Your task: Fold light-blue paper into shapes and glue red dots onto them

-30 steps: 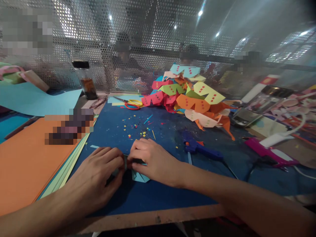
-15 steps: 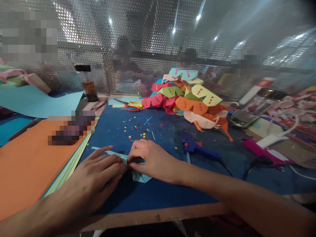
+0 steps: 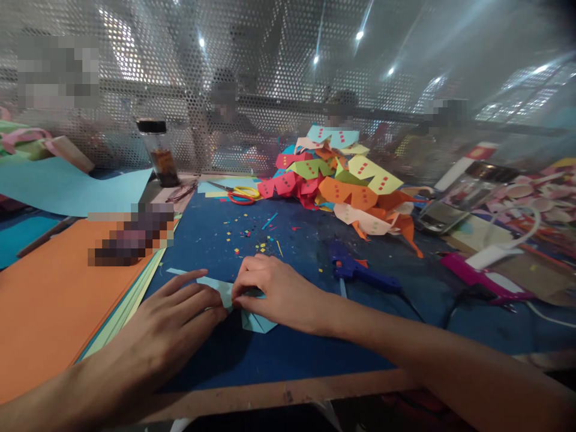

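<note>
Light-blue paper (image 3: 258, 323) is pinched in the right hand (image 3: 279, 292), fingers (image 3: 245, 281) curled; left hand (image 3: 180, 321) palm-down, grip unclear

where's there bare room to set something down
Between the right hand and the table's near edge; a smaller, speckled patch lies between the paper scraps and blue glue gun. Crowded: folded-paper pile behind, orange sheets left.

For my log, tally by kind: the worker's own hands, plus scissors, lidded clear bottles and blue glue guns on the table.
Hands: 2 (left hand, right hand)
Scissors: 1 pair
Lidded clear bottles: 2 (upright bottle, tilted bottle)
Blue glue gun: 1
Total: 6
</note>
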The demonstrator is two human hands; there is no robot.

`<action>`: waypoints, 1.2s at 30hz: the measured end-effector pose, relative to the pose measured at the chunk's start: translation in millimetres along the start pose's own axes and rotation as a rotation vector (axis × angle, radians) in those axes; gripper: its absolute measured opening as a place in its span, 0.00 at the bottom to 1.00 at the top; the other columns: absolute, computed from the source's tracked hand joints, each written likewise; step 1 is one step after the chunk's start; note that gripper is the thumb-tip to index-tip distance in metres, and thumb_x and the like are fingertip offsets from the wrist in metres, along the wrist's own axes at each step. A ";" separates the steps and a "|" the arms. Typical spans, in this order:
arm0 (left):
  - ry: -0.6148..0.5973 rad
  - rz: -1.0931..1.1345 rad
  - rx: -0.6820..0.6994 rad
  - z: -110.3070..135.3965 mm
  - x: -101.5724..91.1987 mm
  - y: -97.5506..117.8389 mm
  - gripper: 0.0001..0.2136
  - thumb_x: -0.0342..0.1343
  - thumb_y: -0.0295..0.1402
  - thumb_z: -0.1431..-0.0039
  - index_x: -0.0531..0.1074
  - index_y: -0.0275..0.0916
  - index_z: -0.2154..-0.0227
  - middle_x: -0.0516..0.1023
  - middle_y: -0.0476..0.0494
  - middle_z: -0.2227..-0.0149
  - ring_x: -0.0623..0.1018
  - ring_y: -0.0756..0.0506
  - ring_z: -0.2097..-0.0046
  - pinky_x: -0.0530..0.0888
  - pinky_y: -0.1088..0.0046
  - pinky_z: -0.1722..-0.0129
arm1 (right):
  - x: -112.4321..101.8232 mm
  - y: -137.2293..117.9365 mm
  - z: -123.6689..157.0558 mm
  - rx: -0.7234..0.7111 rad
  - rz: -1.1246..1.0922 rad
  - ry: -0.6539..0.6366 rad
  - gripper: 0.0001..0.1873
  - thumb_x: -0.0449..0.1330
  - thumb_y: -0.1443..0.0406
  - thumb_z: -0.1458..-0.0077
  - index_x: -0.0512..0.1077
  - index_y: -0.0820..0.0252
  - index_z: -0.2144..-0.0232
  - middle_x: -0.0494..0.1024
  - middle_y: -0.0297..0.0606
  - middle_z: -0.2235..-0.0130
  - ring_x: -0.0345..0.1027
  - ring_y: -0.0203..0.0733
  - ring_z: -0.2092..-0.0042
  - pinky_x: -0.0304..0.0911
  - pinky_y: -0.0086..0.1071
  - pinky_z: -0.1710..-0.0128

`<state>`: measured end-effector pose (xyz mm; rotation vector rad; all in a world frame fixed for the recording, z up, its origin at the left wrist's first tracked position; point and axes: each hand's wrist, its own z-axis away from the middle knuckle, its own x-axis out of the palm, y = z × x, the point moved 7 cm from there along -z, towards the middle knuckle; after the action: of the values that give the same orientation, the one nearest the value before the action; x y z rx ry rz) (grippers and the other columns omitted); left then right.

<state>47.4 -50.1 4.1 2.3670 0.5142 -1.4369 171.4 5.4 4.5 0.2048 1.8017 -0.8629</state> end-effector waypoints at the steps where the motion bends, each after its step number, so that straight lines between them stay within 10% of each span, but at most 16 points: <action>1: 0.011 0.003 0.001 0.1 0.5 -1.0 0.12 0.46 0.20 0.34 0.72 0.39 0.57 0.80 0.45 0.60 0.80 0.46 0.57 0.66 0.56 0.37 | 0.1 -0.1 0.1 0.000 -0.004 -0.004 0.03 0.64 0.67 0.41 0.77 0.57 0.67 0.76 0.34 0.62 0.68 0.39 0.57 0.58 0.35 0.54; 36: 0.040 -0.050 0.012 0.5 1.3 5.9 0.13 0.46 0.20 0.35 0.73 0.40 0.64 0.78 0.46 0.64 0.78 0.45 0.60 0.66 0.53 0.38 | 4.9 -3.2 3.9 0.065 0.049 0.093 0.03 0.66 0.66 0.48 0.74 0.58 0.70 0.74 0.33 0.62 0.65 0.41 0.58 0.58 0.35 0.56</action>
<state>50.3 -55.4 3.2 2.4125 0.5806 -1.4206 170.6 -0.6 1.0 0.3341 1.8481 -0.8910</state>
